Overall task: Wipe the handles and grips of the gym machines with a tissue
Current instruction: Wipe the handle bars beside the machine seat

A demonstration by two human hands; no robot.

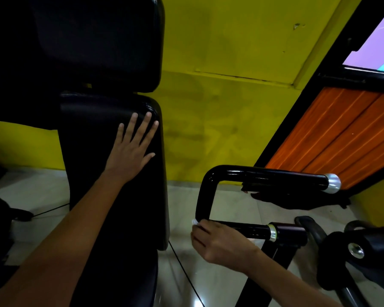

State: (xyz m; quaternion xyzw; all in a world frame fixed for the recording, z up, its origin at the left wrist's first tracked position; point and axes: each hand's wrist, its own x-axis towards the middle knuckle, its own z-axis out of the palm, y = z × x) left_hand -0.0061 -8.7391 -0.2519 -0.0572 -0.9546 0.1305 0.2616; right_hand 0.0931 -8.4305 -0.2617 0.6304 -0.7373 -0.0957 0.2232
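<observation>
A black U-shaped machine handle point(206, 189) with chrome end caps stands at the lower right of the head view. My right hand point(220, 242) is curled round its lower bar near the bend and holds a white tissue point(195, 222) against the metal; only a small corner of the tissue shows. My left hand point(131, 149) lies flat with spread fingers on the black padded back rest point(111, 196) of the machine seat.
A second black pad point(98, 41) sits above the back rest. Yellow wall behind, pale tiled floor below. An orange panelled door point(341, 134) is at the right. A black knob with a bolt point(355, 251) and curved bars lie at the far lower right. A thin cable point(182, 267) crosses the floor.
</observation>
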